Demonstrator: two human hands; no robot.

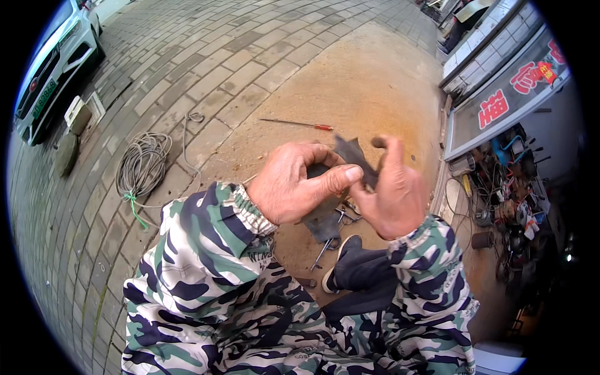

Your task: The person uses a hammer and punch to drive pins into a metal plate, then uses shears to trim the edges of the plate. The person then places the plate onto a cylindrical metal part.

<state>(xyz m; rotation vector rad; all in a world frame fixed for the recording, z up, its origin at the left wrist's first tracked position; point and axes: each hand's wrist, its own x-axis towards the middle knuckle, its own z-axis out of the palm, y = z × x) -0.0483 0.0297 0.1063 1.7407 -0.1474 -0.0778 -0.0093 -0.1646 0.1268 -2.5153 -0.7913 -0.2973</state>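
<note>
My left hand (294, 184) is closed, its thumb pressed toward the curled fingers on a dark grey piece of cloth or thin sheet (353, 153). The piece pokes out past the fingertips in creased, pointed corners. My right hand (397, 194) is close against it, thumb beside the left thumb and index finger raised and somewhat blurred; its other fingers are largely hidden. Below the hands, a grey flap (322, 226) shows, and I cannot tell whether it belongs to the same piece. Metal tools or rods (325, 253) lie on the ground under it, partly covered.
Beyond my hands, a red-handled screwdriver (322, 127) lies on the concrete. Coiled grey rope (144, 164) with a green tie rests on the paving at left. A parked white car (59, 62) stands far left. Cluttered parts and tools (506, 194) fill the doorway at right. My shoe (344, 262) is below.
</note>
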